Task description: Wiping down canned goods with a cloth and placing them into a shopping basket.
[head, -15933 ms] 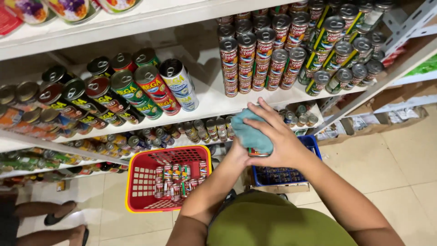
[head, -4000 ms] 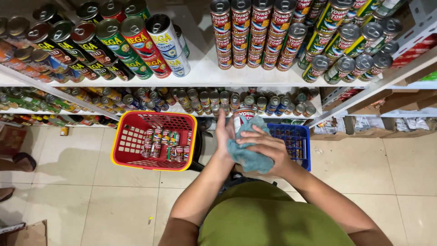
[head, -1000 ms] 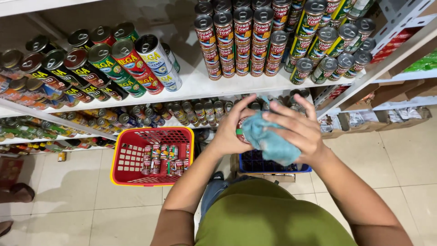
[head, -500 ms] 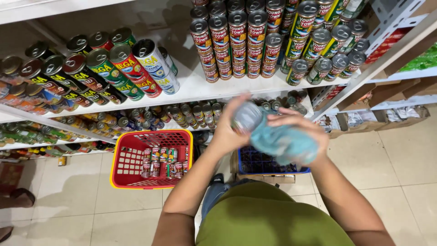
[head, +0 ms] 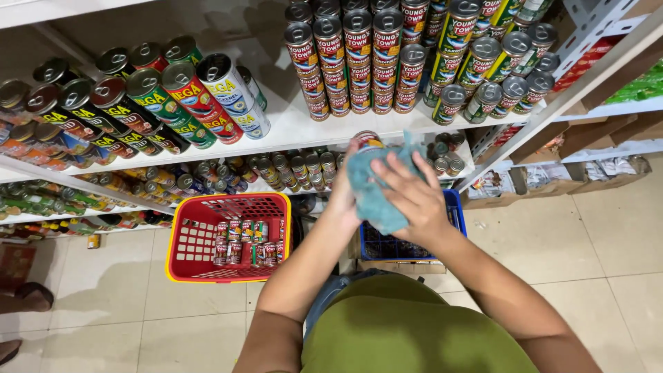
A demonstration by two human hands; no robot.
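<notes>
My left hand [head: 345, 197] grips a small tin can [head: 367, 141] with a red label, held upright in front of the shelf. My right hand [head: 414, 200] presses a teal cloth [head: 373, 190] against the can's side and wraps it partly around. Most of the can is hidden under the cloth and fingers; only its silver top and a bit of the label show. Both hands are above the gap between two baskets on the floor.
A white shelf [head: 297, 128] carries stacked red-label cans [head: 359, 62] and lying green and red cans [head: 173, 97]. A red basket [head: 186, 242] with several cans and a blue basket [head: 452, 207] stand on the tiled floor. Someone's sandalled foot [head: 31, 297] is at left.
The can and cloth have stayed in my hands; my right hand has shifted the cloth over the can's side, and the view has drifted slightly.
</notes>
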